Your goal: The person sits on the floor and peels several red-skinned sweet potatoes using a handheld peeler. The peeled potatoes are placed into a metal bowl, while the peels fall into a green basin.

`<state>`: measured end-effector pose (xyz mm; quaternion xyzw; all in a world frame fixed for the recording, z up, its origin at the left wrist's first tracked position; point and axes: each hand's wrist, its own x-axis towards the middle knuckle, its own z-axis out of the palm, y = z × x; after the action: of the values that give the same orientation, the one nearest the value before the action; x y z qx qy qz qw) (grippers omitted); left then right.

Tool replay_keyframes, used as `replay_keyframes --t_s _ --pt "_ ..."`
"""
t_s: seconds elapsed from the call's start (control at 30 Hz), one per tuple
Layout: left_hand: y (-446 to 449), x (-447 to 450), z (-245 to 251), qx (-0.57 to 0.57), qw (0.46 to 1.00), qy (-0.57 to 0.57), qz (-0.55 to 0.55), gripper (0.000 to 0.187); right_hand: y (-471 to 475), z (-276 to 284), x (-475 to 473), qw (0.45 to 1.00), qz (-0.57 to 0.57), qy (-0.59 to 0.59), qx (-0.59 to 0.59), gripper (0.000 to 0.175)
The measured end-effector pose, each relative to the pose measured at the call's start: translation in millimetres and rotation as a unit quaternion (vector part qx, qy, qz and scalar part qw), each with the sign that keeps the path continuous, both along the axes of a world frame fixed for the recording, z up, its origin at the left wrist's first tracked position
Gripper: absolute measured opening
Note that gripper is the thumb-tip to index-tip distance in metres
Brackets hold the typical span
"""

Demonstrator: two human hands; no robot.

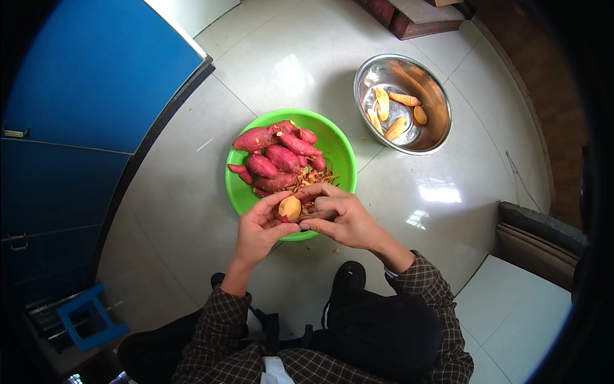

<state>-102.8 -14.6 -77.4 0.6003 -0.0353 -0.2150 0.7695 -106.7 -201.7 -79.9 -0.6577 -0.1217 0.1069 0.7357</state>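
Note:
My left hand (pixel 259 225) holds a partly peeled sweet potato (pixel 289 208) by its sides; orange flesh faces up and some red skin shows at its lower edge. In my right hand (pixel 340 216) is a knife (pixel 319 217), its dark blade lying against the sweet potato's near side. Both hands are over the near rim of a green plastic basin (pixel 343 158). Inside the basin lie several unpeeled red sweet potatoes (pixel 283 157) and a heap of peelings (pixel 316 177). My right fingers hide part of the heap.
A stainless steel bowl (pixel 448 117) with several peeled sweet potatoes (pixel 396 128) stands on the tiled floor (pixel 192 192) at the far right. Blue cabinets (pixel 105 62) line the left side. A blue plastic stool (pixel 91 319) is at lower left. A reddish box (pixel 417 24) sits at the back.

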Motion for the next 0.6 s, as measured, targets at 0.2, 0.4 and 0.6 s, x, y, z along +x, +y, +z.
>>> replay_keyframes --t_s 0.2,0.4,0.6 --pt "20 -1 -11 -0.13 0.978 0.142 -0.078 0.052 -10 8 6 0.98 -0.012 0.191 0.049 0.015" --pt "5 3 8 -0.089 0.98 0.171 -0.039 0.049 -7 -6 5 0.988 -0.04 0.127 0.077 0.017" --pt "8 1 1 0.018 0.993 0.091 -0.074 0.048 4 -1 -1 0.981 -0.047 0.178 0.054 0.019"
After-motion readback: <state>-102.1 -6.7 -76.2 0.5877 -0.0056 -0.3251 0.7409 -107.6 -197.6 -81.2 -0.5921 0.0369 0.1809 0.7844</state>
